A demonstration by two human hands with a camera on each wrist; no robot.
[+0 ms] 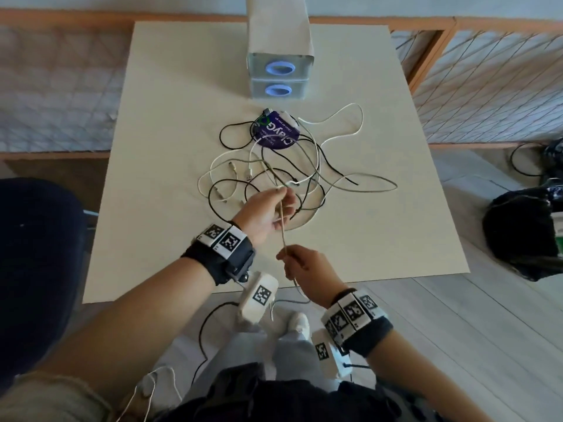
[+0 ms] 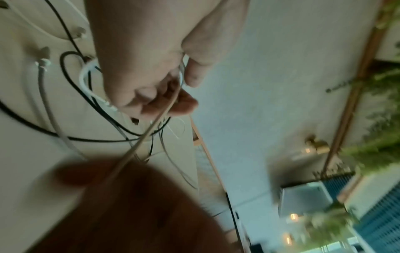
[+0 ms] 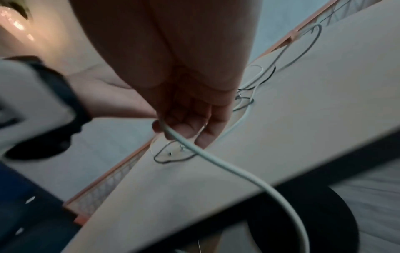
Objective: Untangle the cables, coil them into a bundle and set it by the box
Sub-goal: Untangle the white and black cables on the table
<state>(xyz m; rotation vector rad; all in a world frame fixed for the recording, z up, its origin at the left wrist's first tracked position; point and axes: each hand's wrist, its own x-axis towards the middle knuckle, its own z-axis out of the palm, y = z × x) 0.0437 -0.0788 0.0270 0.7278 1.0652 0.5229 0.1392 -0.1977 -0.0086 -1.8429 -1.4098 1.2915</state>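
Cables (image 1: pixel 283 166), black, white and grey, lie in a loose tangle at the middle of the tabletop (image 1: pixel 152 208). The box (image 1: pixel 279 73), two stacked drawers, stands at 12 o'clock from the tangle, well apart from the hands. A purple round pouch (image 1: pixel 278 132) sits at the tangle's 12 o'clock edge with strands crossing it.

Left hand (image 1: pixel 265 216): grip pinching a grey cable (image 1: pixel 284 236) at the tangle's 6 o'clock edge, thumb against fingertips. Right hand (image 1: pixel 307 274): grip curled round the same cable nearer the body. The strand runs taut between them; its tail drops past the tabletop edge toward the floor.

Judged step: drawing one cable free. No coil yet.

Risks:
- Pulling hard against crossing loops could cinch a knot.
- A snagged plug (image 1: pixel 249 175) may drag the whole pile, pouch included.
- The hanging tail may catch the rig's own leads.
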